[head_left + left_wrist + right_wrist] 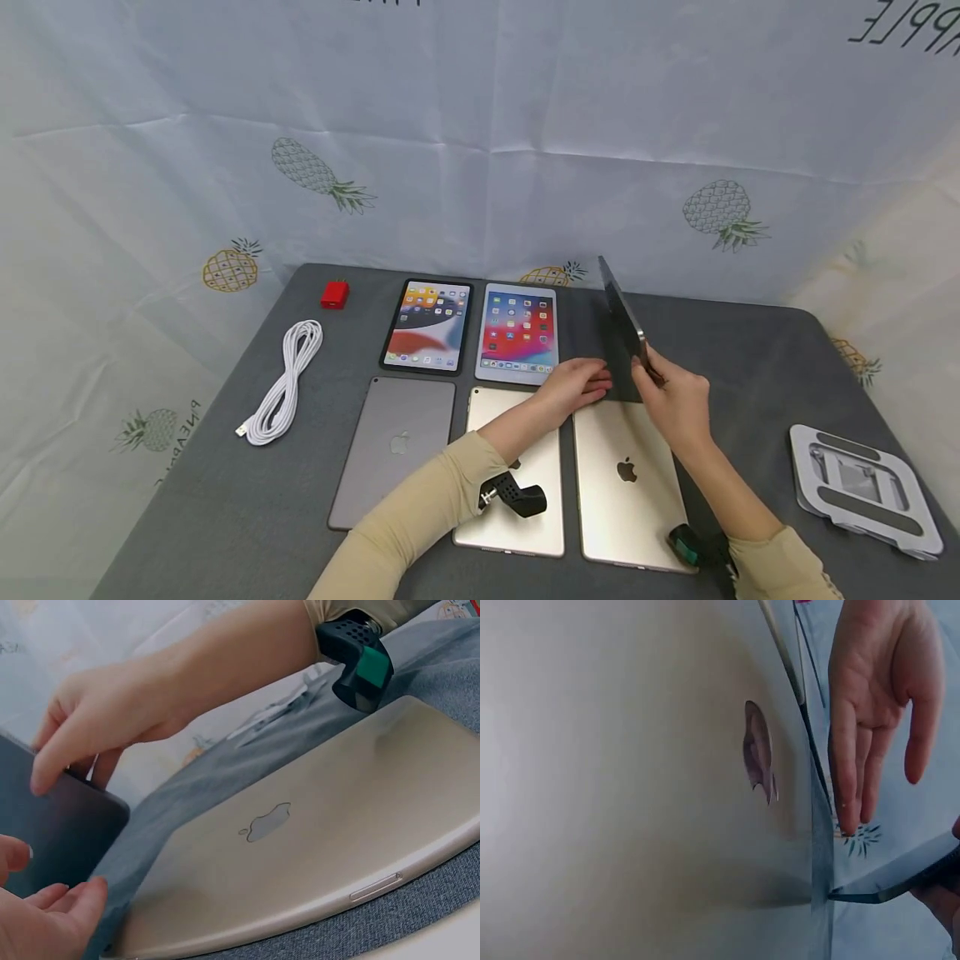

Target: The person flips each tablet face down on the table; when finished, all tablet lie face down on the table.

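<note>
The left sleeve point(408, 517), beige, lies nearest, crossing two tablets from the lower edge of the head view. A pineapple-print cloth point(450, 200) hangs behind the dark grey table point(247, 517). On the table, back up, are the right gold iPad point(626, 483), the middle gold iPad point(542, 454) just beside it, and a grey iPad point(399, 446) to the left. A pale folding stand point(870, 510) lies near the right edge. The dark tablet point(622, 308) is tilted up nearly edge-on beyond the right gold iPad; whether it touches the table I cannot tell. Farther back, screens lit, lie a white-bezelled iPad point(517, 333) and a black-bezelled iPad point(427, 325), side by side. The right hand point(675, 400) pinches the dark tablet's edge between thumb and fingers; the left hand point(573, 387) has its fingers extended and thumb apart just beside it, contact unclear. A coiled white cable point(281, 400) lies at left, with a small red charger block point(334, 294) beyond it
</note>
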`<act>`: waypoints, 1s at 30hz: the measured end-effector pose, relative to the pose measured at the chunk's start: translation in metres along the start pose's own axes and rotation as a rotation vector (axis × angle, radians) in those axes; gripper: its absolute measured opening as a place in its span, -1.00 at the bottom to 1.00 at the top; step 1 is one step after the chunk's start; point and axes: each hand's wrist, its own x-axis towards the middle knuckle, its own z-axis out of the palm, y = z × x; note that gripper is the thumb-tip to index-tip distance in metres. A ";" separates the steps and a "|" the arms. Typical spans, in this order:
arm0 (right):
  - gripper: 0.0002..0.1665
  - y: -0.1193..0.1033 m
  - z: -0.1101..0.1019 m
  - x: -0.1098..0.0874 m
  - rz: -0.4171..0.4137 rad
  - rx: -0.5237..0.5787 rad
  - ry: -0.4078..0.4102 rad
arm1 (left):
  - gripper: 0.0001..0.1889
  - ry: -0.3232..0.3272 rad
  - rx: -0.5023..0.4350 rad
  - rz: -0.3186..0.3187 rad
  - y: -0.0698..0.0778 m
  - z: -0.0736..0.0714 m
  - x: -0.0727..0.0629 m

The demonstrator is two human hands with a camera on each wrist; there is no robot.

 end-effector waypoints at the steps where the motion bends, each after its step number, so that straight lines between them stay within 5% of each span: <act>1: -0.77 -0.001 -0.001 0.000 0.024 0.005 0.014 | -0.56 -0.001 -0.005 -0.004 -0.001 0.001 0.000; 4: -0.87 -0.003 -0.002 0.002 0.130 0.033 0.047 | -0.56 -0.004 -0.012 -0.015 -0.003 0.001 0.000; 9: -0.72 -0.006 -0.004 0.004 0.421 0.152 0.072 | -0.56 -0.005 -0.021 -0.037 -0.004 0.001 0.000; 18: -0.76 -0.012 -0.003 0.004 0.887 0.791 0.194 | -0.61 -0.016 -0.070 -0.077 -0.006 0.001 0.000; 23: -0.86 -0.017 -0.008 0.001 1.078 1.141 0.169 | -0.68 -0.059 -0.078 -0.068 -0.005 0.004 -0.001; 30: -0.91 -0.023 -0.007 -0.006 1.226 1.307 0.142 | -0.75 -0.013 -0.138 -0.022 -0.004 0.007 -0.002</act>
